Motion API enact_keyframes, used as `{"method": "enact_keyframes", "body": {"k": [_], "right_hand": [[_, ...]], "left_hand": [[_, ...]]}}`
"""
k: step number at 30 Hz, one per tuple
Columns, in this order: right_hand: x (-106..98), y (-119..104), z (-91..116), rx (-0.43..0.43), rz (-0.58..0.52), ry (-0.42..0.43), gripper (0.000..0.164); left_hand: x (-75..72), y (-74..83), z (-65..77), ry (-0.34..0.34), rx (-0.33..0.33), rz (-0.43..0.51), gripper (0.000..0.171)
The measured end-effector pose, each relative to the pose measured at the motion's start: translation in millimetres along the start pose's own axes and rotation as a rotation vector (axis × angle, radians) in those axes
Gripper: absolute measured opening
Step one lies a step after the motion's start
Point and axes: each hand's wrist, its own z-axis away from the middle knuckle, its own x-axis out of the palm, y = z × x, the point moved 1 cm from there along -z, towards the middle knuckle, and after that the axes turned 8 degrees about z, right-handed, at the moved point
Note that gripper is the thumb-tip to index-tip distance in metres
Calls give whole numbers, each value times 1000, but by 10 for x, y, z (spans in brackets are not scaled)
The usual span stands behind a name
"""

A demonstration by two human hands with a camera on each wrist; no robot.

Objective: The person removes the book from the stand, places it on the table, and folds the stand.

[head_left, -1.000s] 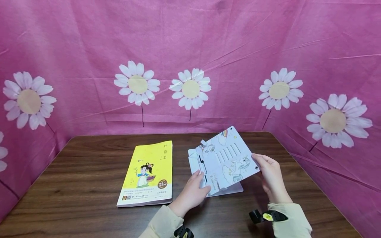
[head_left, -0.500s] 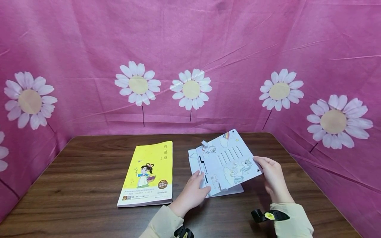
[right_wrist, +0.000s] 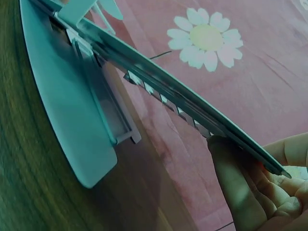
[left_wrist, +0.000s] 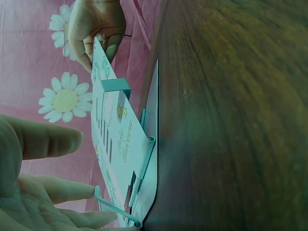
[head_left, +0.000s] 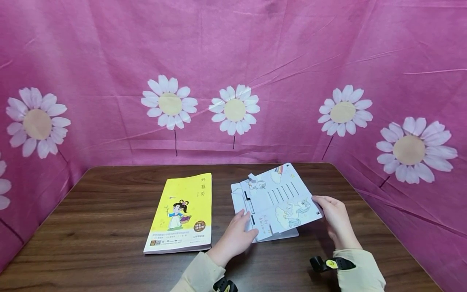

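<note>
A white book stand (head_left: 281,198) with unicorn and rainbow prints is on the table, its slotted panel raised at a slant over the flat base plate (right_wrist: 77,120). My right hand (head_left: 333,217) pinches the panel's outer edge near the right corner, thumb and fingers on opposite faces. At the hinged end, my left hand (head_left: 235,237) rests against the stand's left side. In the left wrist view its fingers (left_wrist: 62,187) reach fairly straight to a wire page clip, with the thumb standing apart. Behind the panel, a folding support frame (right_wrist: 108,106) shows in the right wrist view.
Left of the stand, a thick yellow book (head_left: 180,213) with a cartoon figure on its cover lies flat on the dark wooden table (head_left: 102,227). A pink cloth (head_left: 292,52) printed with daisies hangs around the table's back and sides.
My right hand has moved slightly right and down, lowering the panel's outer edge toward the table. The left hand and the yellow book have stayed in place.
</note>
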Motion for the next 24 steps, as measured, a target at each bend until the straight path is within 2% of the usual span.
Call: {"method": "enact_keyframes", "body": {"k": [4,16,24], "right_hand": [[-26,51,-26,26,58,-23,21],[-82,134,-81,52,206,-64,43],[-103,185,-106,63,296,-74,45]], "left_hand": [[2,2,-5,-5,-11,4,60],[14,-15,-14,4,-3,-4,61],[10,2,-4,9,-4,-8,60]]}}
